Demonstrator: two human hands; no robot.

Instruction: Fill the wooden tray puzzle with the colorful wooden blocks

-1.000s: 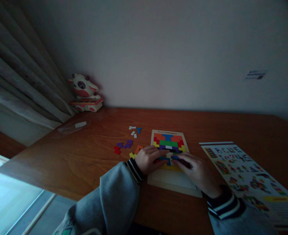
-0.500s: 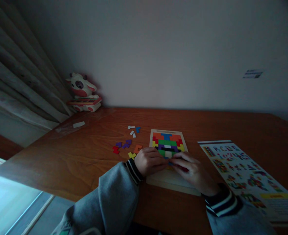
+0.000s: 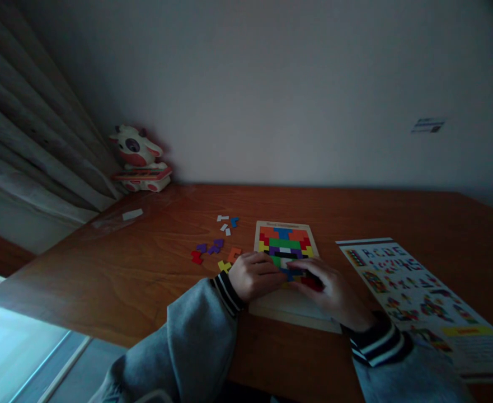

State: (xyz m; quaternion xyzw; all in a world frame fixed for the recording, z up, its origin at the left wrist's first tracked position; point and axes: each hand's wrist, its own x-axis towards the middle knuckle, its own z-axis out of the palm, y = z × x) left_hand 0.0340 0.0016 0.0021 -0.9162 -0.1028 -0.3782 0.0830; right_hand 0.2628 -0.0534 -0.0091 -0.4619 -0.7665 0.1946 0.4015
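A wooden block puzzle board lies on the table, its upper part filled with coloured pieces. My left hand rests over the board's left side, fingers bent and pressed together. Its fingertips are partly hidden, so anything under them does not show. My right hand hovers over the right side, thumb and forefinger apart. Beneath that gap, a blue piece sits in the board, and a red piece shows in shadow; I cannot tell whether the red one touches the hand.
Left of the board lie loose pieces: orange, yellow, red, purple, white and blue. A printed pattern sheet lies at right. A toy cow with keyboard stands by the curtain.
My right thumb and forefinger have spread apart, baring the blue piece and more red beneath. My left hand has stayed nearly in place. The view has shifted slightly.
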